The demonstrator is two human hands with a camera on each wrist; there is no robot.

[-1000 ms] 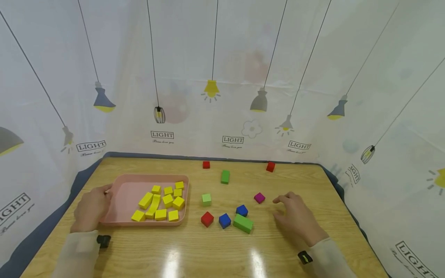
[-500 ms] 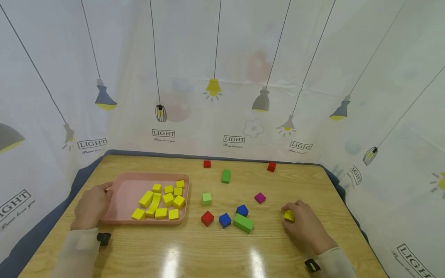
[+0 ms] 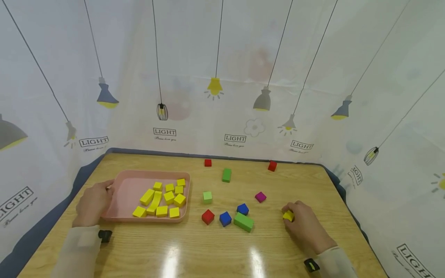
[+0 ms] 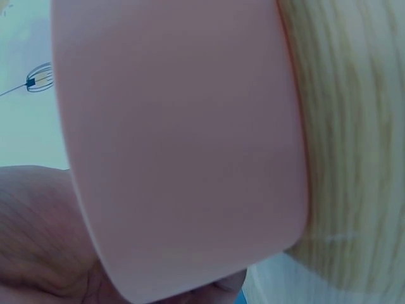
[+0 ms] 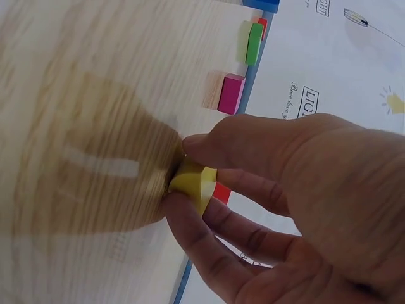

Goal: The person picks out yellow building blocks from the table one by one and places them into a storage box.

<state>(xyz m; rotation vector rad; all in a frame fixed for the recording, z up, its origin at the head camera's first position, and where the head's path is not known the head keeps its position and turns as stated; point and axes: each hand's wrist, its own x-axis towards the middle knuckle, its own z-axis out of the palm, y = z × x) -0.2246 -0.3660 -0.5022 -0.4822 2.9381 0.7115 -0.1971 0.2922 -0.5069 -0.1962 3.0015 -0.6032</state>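
Note:
My left hand [image 3: 93, 203] grips the left end of the pink tray [image 3: 123, 193]. In the left wrist view, the tray's wall [image 4: 183, 139] hides most of the fingers. Several yellow blocks [image 3: 156, 202] lie in the tray's right half. Off to the right, my right hand [image 3: 307, 226] pinches a yellow block [image 3: 288, 216] low at the tabletop. The right wrist view shows this block [image 5: 188, 182] between thumb and fingertips.
Between tray and right hand lie a red block [image 3: 208, 217], two blue blocks [image 3: 225, 219], green blocks [image 3: 243, 222] and a magenta block [image 3: 260, 197]. Two red blocks [image 3: 272, 166] sit near the table's back edge. A printed curtain [image 3: 194, 131] hangs behind.
My right hand has moved a little right and toward me, and its fingers have closed on a yellow block that was hidden before. The left hand has stayed on the tray.

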